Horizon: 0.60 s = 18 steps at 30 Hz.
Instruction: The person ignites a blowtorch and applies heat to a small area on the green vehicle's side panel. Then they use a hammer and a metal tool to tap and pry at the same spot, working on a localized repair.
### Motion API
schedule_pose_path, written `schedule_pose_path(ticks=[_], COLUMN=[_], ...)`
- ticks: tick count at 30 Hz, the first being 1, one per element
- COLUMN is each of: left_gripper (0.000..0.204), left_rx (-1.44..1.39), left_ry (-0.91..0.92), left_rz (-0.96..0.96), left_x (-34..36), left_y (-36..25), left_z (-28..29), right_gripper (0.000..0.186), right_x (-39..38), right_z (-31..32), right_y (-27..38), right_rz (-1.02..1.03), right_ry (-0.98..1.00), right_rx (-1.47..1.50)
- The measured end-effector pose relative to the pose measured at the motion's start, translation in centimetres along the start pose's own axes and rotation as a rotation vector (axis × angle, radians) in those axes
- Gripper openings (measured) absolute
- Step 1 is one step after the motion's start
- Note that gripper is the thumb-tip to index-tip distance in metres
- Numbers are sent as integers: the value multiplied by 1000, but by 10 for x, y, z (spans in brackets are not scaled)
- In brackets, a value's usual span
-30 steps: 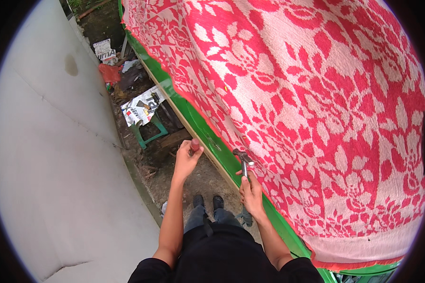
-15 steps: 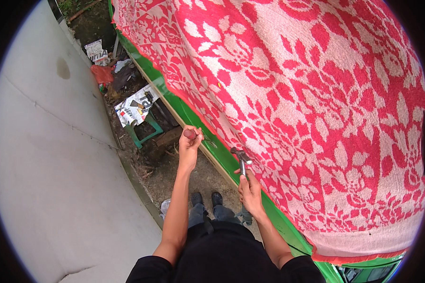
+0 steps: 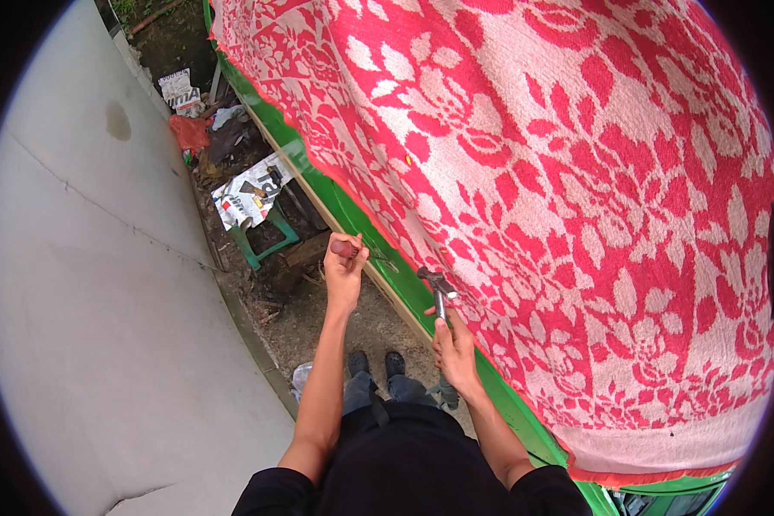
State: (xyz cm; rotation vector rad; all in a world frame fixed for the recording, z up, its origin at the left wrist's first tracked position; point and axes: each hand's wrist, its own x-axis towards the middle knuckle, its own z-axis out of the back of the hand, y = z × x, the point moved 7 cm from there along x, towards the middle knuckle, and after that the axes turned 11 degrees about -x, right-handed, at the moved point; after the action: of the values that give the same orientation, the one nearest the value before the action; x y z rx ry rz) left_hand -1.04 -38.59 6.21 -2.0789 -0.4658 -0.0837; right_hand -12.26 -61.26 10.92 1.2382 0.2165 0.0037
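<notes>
My left hand (image 3: 344,284) is closed round a tool with a reddish-brown rounded handle (image 3: 343,248), perhaps a screwdriver. Its thin metal shaft points right, toward the green panel (image 3: 340,206); I cannot make out whether its tip touches. In my right hand (image 3: 456,351) is a hammer (image 3: 439,297) with a dark head and a shiny metal shaft. The hammer's head is at the lower edge of a red and pale pink flowered cloth (image 3: 576,224), right of the left-hand tool. That cloth drapes over the green body beside me.
A pale wall (image 3: 103,258) curves along the left. Between it and the green body stands a green stool (image 3: 271,241), with a printed sheet (image 3: 251,191) and small tools on top. Beyond lie a red plastic bag (image 3: 189,132) and other litter on the ground.
The handle in my left hand has tipped, showing more of its side than its end. The hammer has barely moved. The whole view has shifted slightly.
</notes>
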Motion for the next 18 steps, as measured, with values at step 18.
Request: schedule_pose_path(ticks=[18], left_gripper=[19], left_rx=[-17], left_ry=[61], left_rz=[20], left_x=[8], left_y=[3], left_z=[-17], right_gripper=[29], right_x=[6], right_z=[-2], right_y=[1], right_rz=[-6], right_ry=[17], right_rx=[12])
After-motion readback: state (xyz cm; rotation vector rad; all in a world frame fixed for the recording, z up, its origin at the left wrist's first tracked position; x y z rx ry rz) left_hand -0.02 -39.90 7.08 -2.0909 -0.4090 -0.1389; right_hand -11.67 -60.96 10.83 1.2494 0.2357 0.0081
